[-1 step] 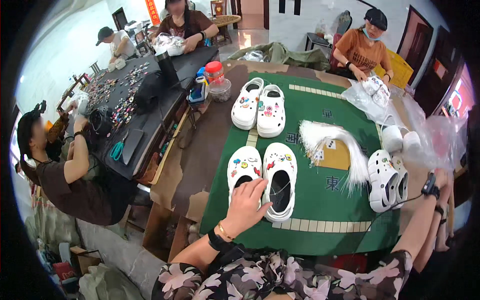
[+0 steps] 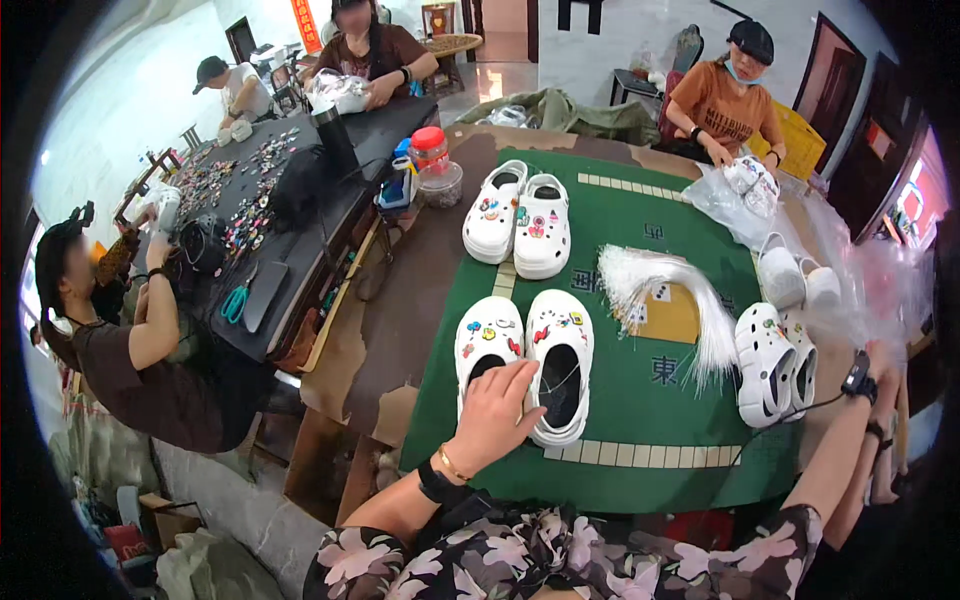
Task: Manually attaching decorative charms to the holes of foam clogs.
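Note:
My left hand (image 2: pixel 497 408) lies over the heel end of a pair of white clogs with colourful charms, fingers stretched out and thumb apart. Its fingers cover part of the left clog (image 2: pixel 490 328); the thumb reaches the inner edge of the right clog (image 2: pixel 563 350), where a thin clear loop crosses the opening. Far to the right, my right hand (image 2: pixel 884 362) is beside a clear plastic bag (image 2: pixel 885 290); its fingers are too blurred to make out. Two white clogs (image 2: pixel 764 365) stand tilted on their sides, left of my right wrist.
Another charmed clog pair (image 2: pixel 542 225) stands farther back on the green mat (image 2: pixel 640 480). A bundle of white ties (image 2: pixel 690 285) lies mid-mat. Across the table, a person (image 2: pixel 735 100) handles clogs in plastic. The black table (image 2: pixel 290 290) at left holds charms and teal scissors (image 2: pixel 237 300).
The whole view has shifted very slightly, with the clogs a little lower in it. My left hand stays on the same pair.

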